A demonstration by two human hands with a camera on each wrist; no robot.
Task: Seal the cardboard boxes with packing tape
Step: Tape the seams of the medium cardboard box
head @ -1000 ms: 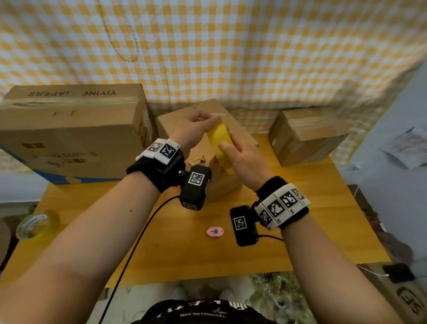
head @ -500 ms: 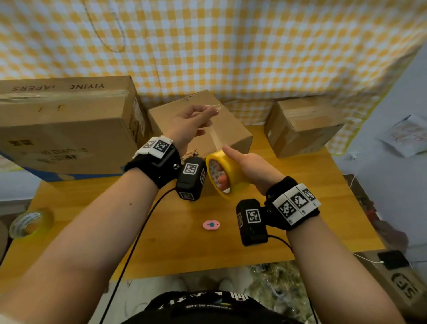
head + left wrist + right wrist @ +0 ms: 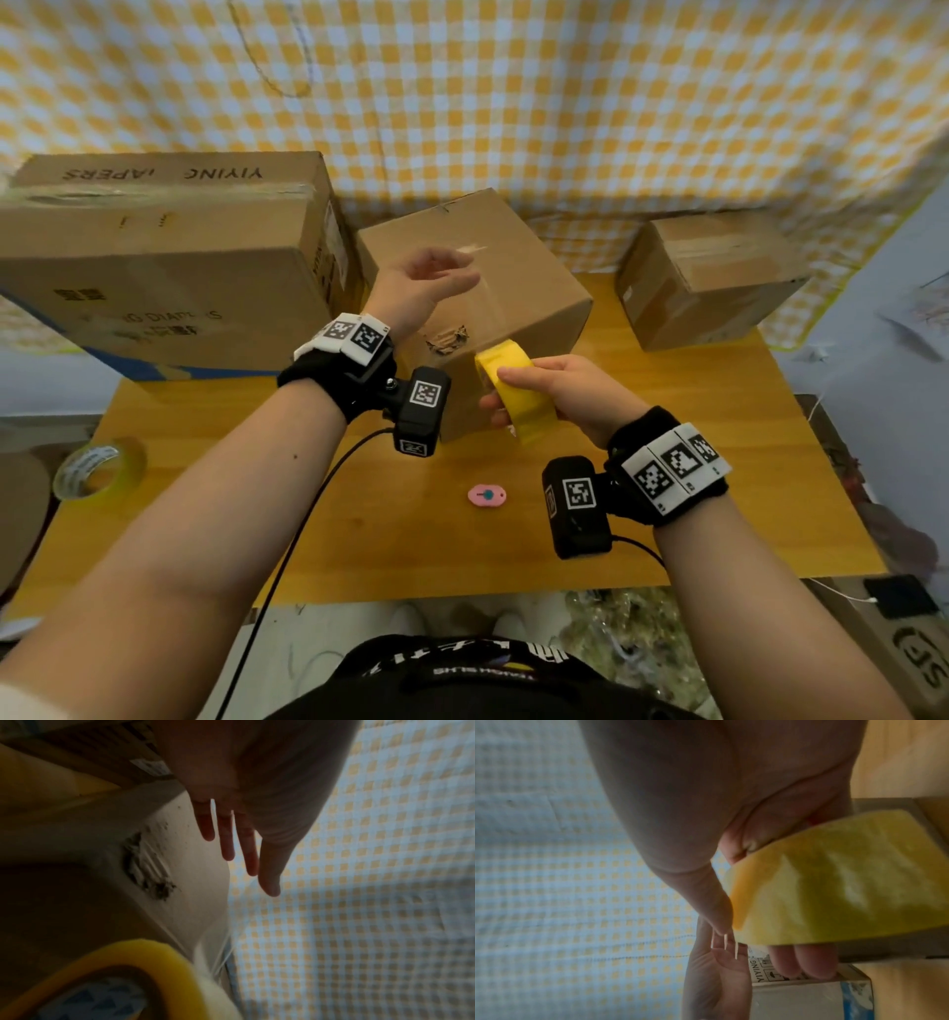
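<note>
The right hand (image 3: 565, 395) gripped the yellow tape roll (image 3: 516, 388) just before the middle cardboard box (image 3: 482, 288) on the table (image 3: 719, 462); the left hand (image 3: 416, 293), fingers extended, hovered above the box.

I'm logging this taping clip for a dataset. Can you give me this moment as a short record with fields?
right hand: grips the yellow tape roll
left hand: raised over the middle box, fingers extended; a clear tape strip runs from the roll toward it
boxes: large box, middle box, small box
table: spare tape roll, pink cutter
</note>
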